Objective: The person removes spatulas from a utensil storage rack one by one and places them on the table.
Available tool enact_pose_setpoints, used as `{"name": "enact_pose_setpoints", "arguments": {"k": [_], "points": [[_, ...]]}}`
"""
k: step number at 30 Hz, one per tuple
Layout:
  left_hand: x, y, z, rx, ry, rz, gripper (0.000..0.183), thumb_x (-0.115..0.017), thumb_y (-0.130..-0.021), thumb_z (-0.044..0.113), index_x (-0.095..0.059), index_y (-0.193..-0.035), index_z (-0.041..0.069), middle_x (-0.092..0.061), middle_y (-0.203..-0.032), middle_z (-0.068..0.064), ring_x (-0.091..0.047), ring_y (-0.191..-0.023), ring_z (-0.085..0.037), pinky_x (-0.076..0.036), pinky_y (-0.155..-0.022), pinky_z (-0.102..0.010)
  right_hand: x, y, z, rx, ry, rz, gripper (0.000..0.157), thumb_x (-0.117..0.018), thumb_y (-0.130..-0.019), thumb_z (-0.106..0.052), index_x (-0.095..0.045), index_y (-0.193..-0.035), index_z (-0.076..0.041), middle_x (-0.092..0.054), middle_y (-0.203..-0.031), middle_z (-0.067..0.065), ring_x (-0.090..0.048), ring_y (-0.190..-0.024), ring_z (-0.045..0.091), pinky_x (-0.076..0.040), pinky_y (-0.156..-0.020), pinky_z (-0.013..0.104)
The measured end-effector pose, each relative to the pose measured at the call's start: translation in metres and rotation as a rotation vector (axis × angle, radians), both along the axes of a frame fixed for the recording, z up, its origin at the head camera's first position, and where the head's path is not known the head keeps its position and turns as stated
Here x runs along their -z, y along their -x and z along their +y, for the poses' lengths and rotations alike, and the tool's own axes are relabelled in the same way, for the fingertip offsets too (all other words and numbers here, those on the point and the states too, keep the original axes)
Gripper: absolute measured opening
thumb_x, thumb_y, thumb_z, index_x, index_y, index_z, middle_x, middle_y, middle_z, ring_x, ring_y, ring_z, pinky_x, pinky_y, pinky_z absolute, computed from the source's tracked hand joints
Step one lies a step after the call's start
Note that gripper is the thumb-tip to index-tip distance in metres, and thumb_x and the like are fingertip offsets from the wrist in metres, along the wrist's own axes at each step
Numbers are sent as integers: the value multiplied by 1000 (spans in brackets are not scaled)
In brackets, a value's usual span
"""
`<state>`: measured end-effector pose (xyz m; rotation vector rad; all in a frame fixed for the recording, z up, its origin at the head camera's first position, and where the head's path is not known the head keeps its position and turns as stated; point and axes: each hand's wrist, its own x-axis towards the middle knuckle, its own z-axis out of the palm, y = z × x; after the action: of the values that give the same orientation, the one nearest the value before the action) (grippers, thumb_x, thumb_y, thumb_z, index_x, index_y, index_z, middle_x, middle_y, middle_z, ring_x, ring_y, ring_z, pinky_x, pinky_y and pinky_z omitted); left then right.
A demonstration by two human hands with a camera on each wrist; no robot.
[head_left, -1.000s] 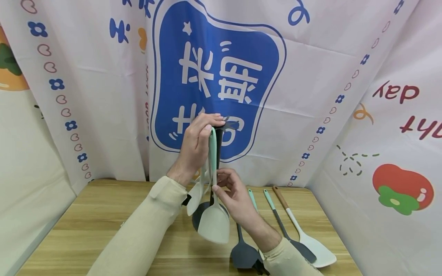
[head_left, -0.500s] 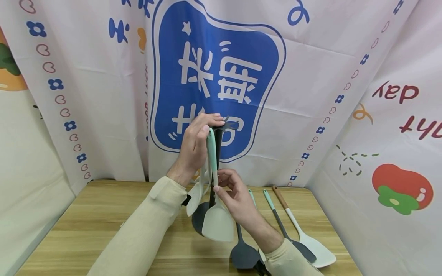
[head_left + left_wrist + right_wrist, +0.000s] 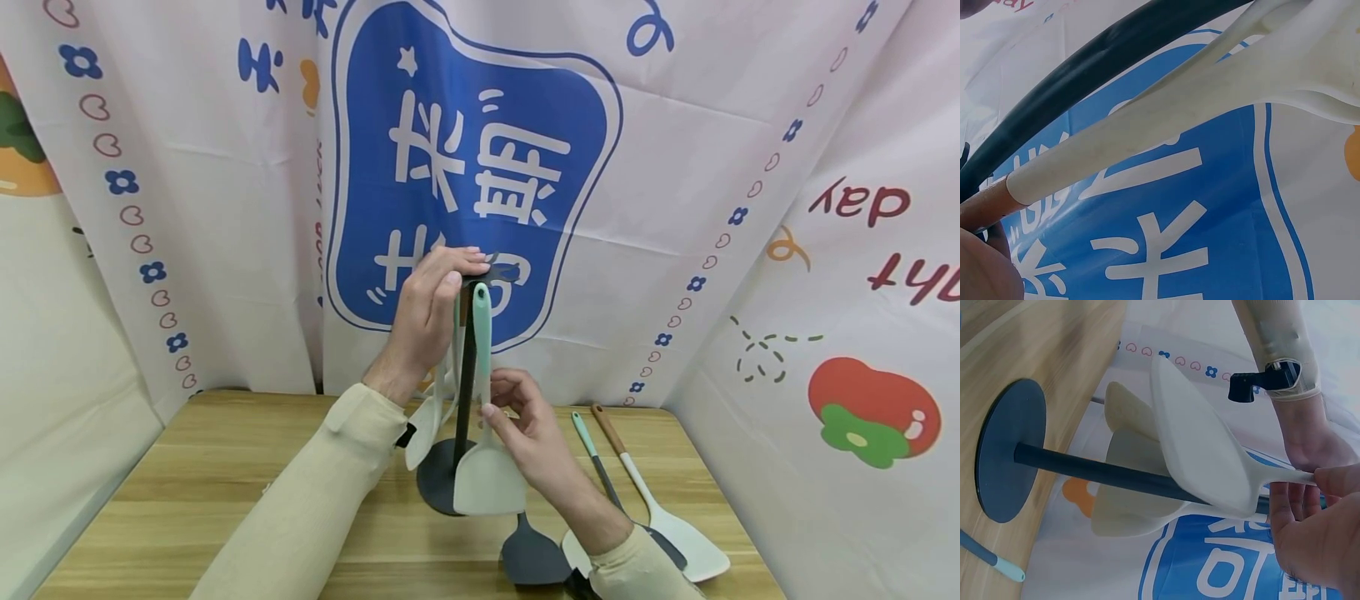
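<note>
My left hand (image 3: 423, 312) holds the top of a black utensil stand (image 3: 465, 375) whose round base (image 3: 435, 487) stands on the table. My right hand (image 3: 528, 429) pinches the pale shaft of a spatula (image 3: 489, 483) with a mint handle. The spatula hangs blade down in front of the pole, its holed handle end near the stand's hooks (image 3: 504, 272). Behind it, other pale utensils (image 3: 426, 433) hang on the left side. One of these, a white utensil (image 3: 1129, 144) with a wooden handle, shows in the left wrist view. Whether the spatula's hole touches a hook cannot be told.
On the table's right lie a dark grey turner (image 3: 532, 557), another grey turner (image 3: 603, 471) with a mint handle, and a white spatula (image 3: 686, 542) with a wooden handle. Printed cloth (image 3: 675, 150) walls surround the wooden table (image 3: 225, 467).
My right hand has moved the spatula to the right, from beside my left thumb to in front of the pole. The left hand stays at the stand's top.
</note>
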<state>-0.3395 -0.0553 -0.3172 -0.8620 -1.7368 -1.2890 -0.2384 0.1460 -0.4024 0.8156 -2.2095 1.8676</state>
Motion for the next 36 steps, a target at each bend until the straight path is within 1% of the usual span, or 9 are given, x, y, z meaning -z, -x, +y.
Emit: {"name": "enact_pose_setpoints", "arguments": {"k": [6, 9, 13, 16, 20, 25, 27, 31, 36], "points": [[-1, -2, 0, -5, 13, -18, 52, -38, -117, 26, -84, -131, 5, -82, -142, -16, -71, -149, -34, -27, -152, -45, -1, 0, 15, 42, -27, -12, 39, -63, -117, 0, -54, -155, 4, -64, -138, 38, -70, -116, 14, -68, -99, 24], [-1, -3, 0, -14, 19, -27, 52, -38, -117, 26, -84, -131, 5, -81, -143, -16, -71, -150, -34, -27, -153, -45, -3, 0, 22, 75, -41, -22, 40, -64, -116, 0, -55, -155, 3, -65, -137, 37, -70, -118, 14, -66, -101, 22], [0, -3, 0, -18, 19, -26, 52, -38, -117, 26, -84, -130, 4, -82, -143, -17, -71, -150, -35, -27, -152, -45, -2, 3, 32, 113, -42, -4, 40, -64, -116, 2, -55, -154, 6, -67, -134, 35, -71, -118, 15, -64, -101, 20], [0, -2, 0, -15, 12, -18, 52, -38, -117, 25, -84, -130, 4, -82, -142, -17, -72, -149, -35, -28, -152, -45, -2, 5, 40, 143, -36, 6, 39, -64, -116, 2, -55, -154, 7, -68, -133, 35, -73, -115, 16, -66, -99, 21], [0, -2, 1, -7, 0, -12, 51, -39, -117, 24, -84, -129, 3, -82, -141, -18, -72, -148, -36, -29, -152, -46, -5, 5, 50, 180, -34, -13, 39, -63, -116, 2, -55, -154, 6, -68, -133, 35, -73, -113, 12, -66, -99, 20], [-1, -2, 1, -1, -2, -8, 51, -39, -117, 24, -84, -129, 3, -82, -140, -18, -72, -148, -36, -28, -152, -46, -4, 7, 63, 213, -39, -30, 40, -61, -117, 2, -53, -156, 6, -67, -137, 34, -71, -114, 9, -64, -100, 18], [0, -2, 1, 0, -3, -8, 51, -39, -117, 24, -84, -129, 4, -82, -140, -17, -72, -148, -35, -28, -152, -46, -3, 9, 69, 230, -40, -37, 40, -61, -117, 2, -53, -156, 6, -67, -136, 31, -71, -113, 9, -64, -99, 18], [0, -2, 0, 3, -4, -11, 51, -39, -117, 25, -84, -130, 4, -82, -141, -17, -72, -149, -34, -28, -152, -46, -2, 10, 78, 269, -44, -50, 40, -61, -117, 1, -53, -156, 4, -69, -135, 21, -72, -112, 8, -63, -99, 18], [0, -1, 0, 7, -5, -6, 50, -40, -118, 24, -84, -130, 5, -82, -141, -16, -72, -149, -34, -28, -152, -46, -3, 12, 92, 298, -58, -38, 39, -60, -118, 1, -52, -156, 6, -68, -133, 13, -72, -113, 6, -63, -101, 17]]}}
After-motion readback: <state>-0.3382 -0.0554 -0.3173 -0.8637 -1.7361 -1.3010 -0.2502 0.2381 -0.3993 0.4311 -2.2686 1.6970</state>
